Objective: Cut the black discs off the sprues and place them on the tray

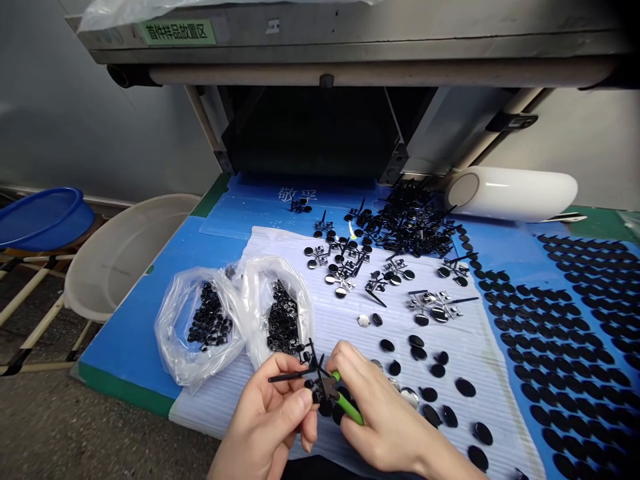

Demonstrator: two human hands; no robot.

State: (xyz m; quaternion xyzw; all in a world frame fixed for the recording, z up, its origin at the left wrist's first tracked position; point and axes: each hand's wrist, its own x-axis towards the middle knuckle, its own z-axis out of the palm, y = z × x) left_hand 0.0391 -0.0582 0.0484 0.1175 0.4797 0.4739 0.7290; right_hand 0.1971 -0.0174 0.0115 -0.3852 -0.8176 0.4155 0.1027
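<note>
My left hand pinches a black plastic sprue with small moulded parts on its thin arms. Wrapped round the green handles of a pair of side cutters is my right hand. The cutter jaws meet the sprue close to my left fingertips; whether the blades are closed through it I cannot tell. Just beyond my left hand stand two clear plastic bags, a left bag and a right bag, both holding small black parts. Loose black discs lie scattered to the right of my right hand.
A heap of black sprues lies at the back, beside a white roll. Rows of black discs cover the right side of the blue tabletop. A white tub and blue basin stand left. A metal machine overhangs the back.
</note>
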